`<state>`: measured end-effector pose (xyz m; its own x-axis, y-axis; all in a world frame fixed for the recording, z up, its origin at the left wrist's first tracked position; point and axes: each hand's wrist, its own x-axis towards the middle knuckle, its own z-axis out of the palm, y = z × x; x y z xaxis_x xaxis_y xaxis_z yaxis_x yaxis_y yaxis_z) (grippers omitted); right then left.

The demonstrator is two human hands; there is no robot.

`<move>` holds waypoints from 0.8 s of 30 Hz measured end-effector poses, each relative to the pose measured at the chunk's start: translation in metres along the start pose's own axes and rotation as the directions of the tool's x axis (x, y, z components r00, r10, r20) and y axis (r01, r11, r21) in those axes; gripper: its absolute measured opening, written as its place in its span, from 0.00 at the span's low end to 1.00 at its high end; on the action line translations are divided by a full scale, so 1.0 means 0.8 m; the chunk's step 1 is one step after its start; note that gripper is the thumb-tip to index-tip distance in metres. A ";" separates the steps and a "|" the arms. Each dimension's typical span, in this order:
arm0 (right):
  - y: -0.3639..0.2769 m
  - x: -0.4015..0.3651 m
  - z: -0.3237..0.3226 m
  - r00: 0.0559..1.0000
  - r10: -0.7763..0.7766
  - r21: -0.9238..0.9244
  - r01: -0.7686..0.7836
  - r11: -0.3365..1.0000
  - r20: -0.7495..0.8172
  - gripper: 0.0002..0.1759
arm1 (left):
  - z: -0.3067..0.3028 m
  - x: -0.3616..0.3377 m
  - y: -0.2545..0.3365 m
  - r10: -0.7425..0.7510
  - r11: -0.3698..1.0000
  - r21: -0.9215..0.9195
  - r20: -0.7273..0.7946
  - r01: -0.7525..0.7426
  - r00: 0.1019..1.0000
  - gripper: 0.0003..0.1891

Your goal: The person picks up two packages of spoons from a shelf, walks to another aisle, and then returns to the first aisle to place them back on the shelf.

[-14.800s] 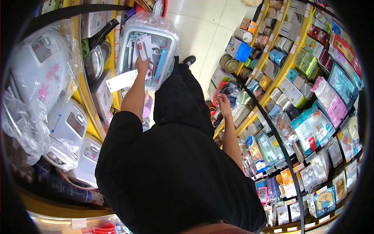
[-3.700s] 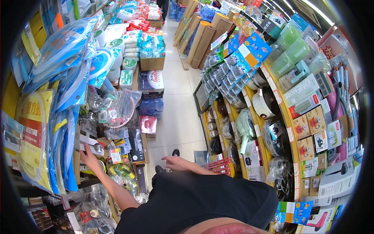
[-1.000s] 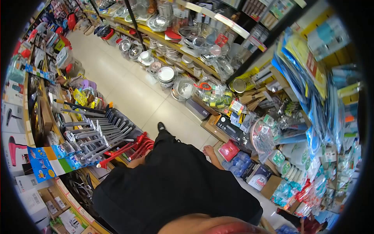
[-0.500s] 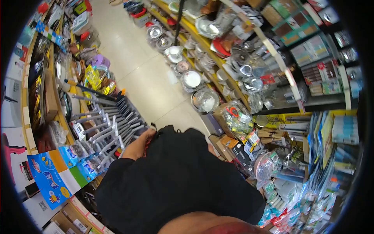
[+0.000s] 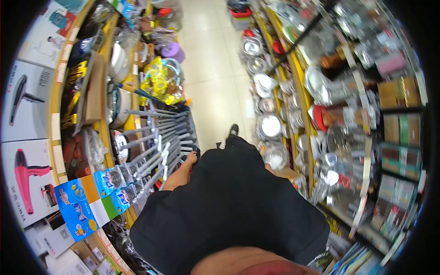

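Observation:
My left hand (image 5: pixel 191 158) hangs low beside the dark shirt (image 5: pixel 229 192), close to a bundle of grey-handled brushes or mops (image 5: pixel 160 137) on the left. A small dark shape lies at its fingertips; whether the hand holds it I cannot make out, as the fingers are mostly hidden. On the other side, only a sliver of my right hand (image 5: pixel 269 168) shows past the shirt, near plastic-wrapped metal ware (image 5: pixel 276 156). Its fingers are out of sight. One dark shoe (image 5: pixel 234 129) is on the floor ahead.
A tiled aisle (image 5: pixel 211 82) runs forward between two shelves. Boxed hair dryers (image 5: pixel 27 178), a blue hanging card of scourers (image 5: pixel 82 208) and a yellow-wrapped bundle (image 5: pixel 160 82) line the left. Stacked bowls and pans (image 5: pixel 270 126) stand along the right shelf foot.
The view has turned to the right-hand aisle line, so the aisle now runs straight ahead. The bowls have come nearer, and a shoe has come into view. My left hand stays low beside the body.

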<state>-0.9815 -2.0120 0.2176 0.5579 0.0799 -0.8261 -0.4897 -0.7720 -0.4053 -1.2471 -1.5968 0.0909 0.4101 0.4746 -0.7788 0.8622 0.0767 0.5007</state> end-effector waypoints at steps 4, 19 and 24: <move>-0.116 0.155 -0.016 0.991 -0.062 -0.183 0.083 0.980 0.118 0.10 | -0.044 -0.049 0.138 -0.030 0.950 -0.312 -0.128 -0.012 0.991 0.14; -0.660 0.349 -0.045 0.886 -0.404 0.083 0.395 0.915 0.228 0.09 | -0.130 0.115 0.335 -0.429 0.680 -0.672 -0.040 0.293 0.902 0.13; -0.653 0.326 -0.044 0.990 0.028 0.060 -0.037 0.998 0.136 0.12 | -0.260 0.246 0.455 -0.254 0.718 -0.665 0.025 0.206 0.967 0.09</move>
<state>-0.5567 -1.6105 0.2277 0.4478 0.1427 -0.8827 -0.5491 -0.7352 -0.3975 -0.9147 -1.2928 0.1984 0.1850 0.4175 -0.8897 0.5061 0.7355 0.4504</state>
